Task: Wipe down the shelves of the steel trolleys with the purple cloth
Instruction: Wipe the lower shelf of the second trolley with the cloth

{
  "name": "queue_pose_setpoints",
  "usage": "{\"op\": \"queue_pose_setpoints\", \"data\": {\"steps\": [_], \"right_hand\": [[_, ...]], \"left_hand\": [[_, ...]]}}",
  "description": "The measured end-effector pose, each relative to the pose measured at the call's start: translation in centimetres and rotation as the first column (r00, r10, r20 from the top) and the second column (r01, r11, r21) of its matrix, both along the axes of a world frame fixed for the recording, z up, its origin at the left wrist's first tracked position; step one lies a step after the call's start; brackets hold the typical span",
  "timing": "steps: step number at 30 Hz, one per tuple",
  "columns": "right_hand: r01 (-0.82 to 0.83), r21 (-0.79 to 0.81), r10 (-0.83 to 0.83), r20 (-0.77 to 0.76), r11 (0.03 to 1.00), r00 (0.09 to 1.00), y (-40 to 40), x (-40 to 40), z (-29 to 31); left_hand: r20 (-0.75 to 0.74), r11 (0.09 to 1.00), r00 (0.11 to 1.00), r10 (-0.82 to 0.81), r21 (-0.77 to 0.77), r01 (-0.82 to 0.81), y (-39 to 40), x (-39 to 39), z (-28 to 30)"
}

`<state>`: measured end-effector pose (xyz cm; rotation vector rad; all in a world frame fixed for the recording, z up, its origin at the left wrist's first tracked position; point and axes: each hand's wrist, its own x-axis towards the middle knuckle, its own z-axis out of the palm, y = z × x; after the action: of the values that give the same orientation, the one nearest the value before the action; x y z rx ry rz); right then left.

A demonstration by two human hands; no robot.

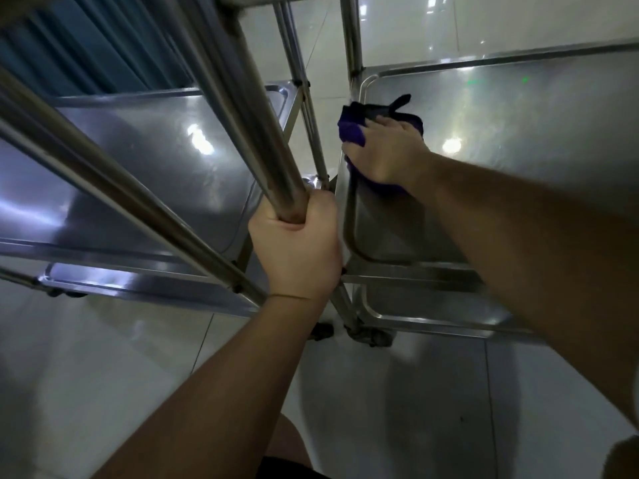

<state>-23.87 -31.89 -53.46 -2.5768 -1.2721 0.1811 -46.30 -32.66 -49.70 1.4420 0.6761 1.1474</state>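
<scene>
Two steel trolleys side by side on a pale tiled floor (86, 357), seen from above. Landmark: the right trolley's shelf (518, 140), a rimmed steel tray with rounded corners.

Right hand (387, 150) lies palm-down on that shelf, near its left rim toward the far-left corner. Fingers spread flat, pressing the purple cloth (352, 131) against the steel; not a pinch, more a flat press with fingertips over the cloth. Cloth is bunched under and ahead of the hand, a dark flap sticking up at its far edge, another fold showing below the wrist side. Cloth touches the shelf surface just beside the left rim.

Left of the shelf: the left hand (297, 243) is fisted tight around an upright steel post (242, 133) of the left trolley, full wrap, thumb over the fingers. A thin band sits on that wrist.

Further left of the shelf, the left trolley's shelf (155, 167), shiny with light reflections. Below the landmark shelf, a lower tray rim (432, 321) of the right trolley is visible, and castor wheels (373, 337) near the floor, blurred. Blue curtain (86, 46) beyond the left trolley. Both forearms bare. Light glare spots on both shelves.
</scene>
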Motion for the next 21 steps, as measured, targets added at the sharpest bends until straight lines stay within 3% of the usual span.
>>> {"op": "queue_pose_setpoints", "data": {"steps": [6,9,12,21], "right_hand": [[-0.287,-0.029,0.288,0.072,0.958,0.955,-5.7,-6.1,-0.4],[-0.408,-0.065,0.409,-0.004,0.91,0.913,-8.6,-9.3,-0.4],[-0.399,0.001,0.399,-0.021,0.917,0.917,-11.9,-11.6,-0.1],[-0.267,0.039,0.242,0.309,0.963,0.92,-20.1,-12.8,-1.5]], "left_hand": [[0.021,0.999,1.0,-0.015,-0.048,0.016,0.0,0.3,0.1],[-0.018,0.999,1.0,-0.016,-0.036,0.015,-0.1,0.1,0.3],[-0.045,0.999,0.999,-0.008,-0.051,0.006,-0.2,-0.1,0.7],[-0.163,0.997,0.986,-0.021,-0.072,0.009,-1.1,-1.3,2.4]]}}
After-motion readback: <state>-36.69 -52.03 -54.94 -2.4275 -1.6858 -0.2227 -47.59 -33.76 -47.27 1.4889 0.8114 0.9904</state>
